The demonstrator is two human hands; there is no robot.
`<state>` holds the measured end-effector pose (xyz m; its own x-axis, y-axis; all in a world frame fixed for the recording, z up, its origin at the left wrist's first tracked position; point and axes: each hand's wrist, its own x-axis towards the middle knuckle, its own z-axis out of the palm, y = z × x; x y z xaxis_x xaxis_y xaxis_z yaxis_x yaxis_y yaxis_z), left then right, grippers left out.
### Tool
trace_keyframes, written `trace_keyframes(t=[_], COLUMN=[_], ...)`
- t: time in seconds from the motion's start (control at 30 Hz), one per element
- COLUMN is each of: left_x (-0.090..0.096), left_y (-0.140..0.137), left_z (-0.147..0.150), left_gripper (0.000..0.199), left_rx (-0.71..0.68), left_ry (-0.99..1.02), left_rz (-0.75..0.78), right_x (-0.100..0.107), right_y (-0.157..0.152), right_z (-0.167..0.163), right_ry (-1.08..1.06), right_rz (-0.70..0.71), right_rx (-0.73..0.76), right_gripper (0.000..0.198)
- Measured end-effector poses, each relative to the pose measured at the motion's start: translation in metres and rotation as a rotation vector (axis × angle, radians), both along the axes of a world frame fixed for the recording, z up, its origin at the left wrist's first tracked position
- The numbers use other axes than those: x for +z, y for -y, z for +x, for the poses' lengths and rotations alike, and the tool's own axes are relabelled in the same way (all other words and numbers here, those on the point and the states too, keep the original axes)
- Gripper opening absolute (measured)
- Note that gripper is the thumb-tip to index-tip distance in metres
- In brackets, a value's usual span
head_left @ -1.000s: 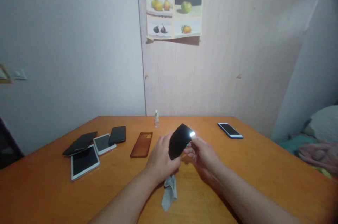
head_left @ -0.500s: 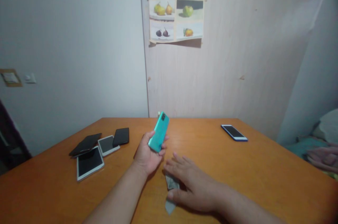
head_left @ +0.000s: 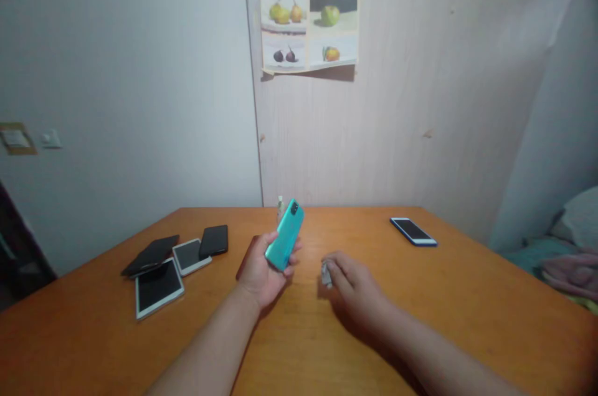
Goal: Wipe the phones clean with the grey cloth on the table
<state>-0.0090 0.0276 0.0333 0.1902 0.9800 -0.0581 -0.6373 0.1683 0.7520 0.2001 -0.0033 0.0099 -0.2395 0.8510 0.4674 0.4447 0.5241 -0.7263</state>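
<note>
Phone: we see the turquoise phone (head_left: 285,235) raised above the table (head_left: 299,352), tilted, its camera side toward us.
Phone handling: we judge it stiff, rather light, slippery on the shiny back, and fragile if it falls; the long edges seem the good place to hold.
Left hand: our left hand (head_left: 261,274) is closed around its lower part, thumb at one edge, fingers at the other.
Cloth: the grey cloth (head_left: 326,275) looks soft; we would pinch its folds.
Right hand: our right hand (head_left: 357,284) pinches this cloth, apart from the phone.
</note>
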Motion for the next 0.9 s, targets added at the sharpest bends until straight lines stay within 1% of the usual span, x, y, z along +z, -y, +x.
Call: trace_keyframes(t=[0.1,0.2,0.33,0.47,0.57,0.63,0.77,0.9], left_x=[-0.006,-0.012,-0.017,-0.028,-0.036,-0.04,-0.042,-0.04], left_y=[0.0,0.003,0.007,0.005,0.002,0.002,0.003,0.004], left_z=[0.005,0.013,0.024,0.025,0.024,0.023,0.023,0.025], left_gripper=[0.034,0.031,0.04,0.043,0.047,0.049,0.047,0.046], left_rx=[0.075,0.109,0.12,0.196,0.206,0.211,0.203,0.184], left_ry=[-0.205,-0.507,-0.861,-1.172,-1.279,-1.335,-1.449,-1.521], left_rz=[0.019,0.134,0.309,0.488,0.605,0.647,0.664,0.672], right_x=[0.002,0.005,0.003,-0.002,-0.006,-0.009,-0.015,-0.013], right_y=[-0.014,-0.026,-0.036,-0.039,-0.039,-0.039,-0.039,-0.038], right_z=[0.011,0.021,0.025,0.024,0.024,0.023,0.021,0.019], right_ry=[-0.137,-0.219,-0.327,-0.387,-0.33,-0.264,-0.117,-0.012], right_rz=[0.009,0.006,-0.022,-0.054,-0.064,-0.054,-0.014,0.007], right_rx=[-0.14,-0.233,-0.255,-0.262,-0.293,-0.309,-0.356,-0.386], right_gripper=[0.033,0.035,0.033,0.029,0.026,0.023,0.017,0.016])
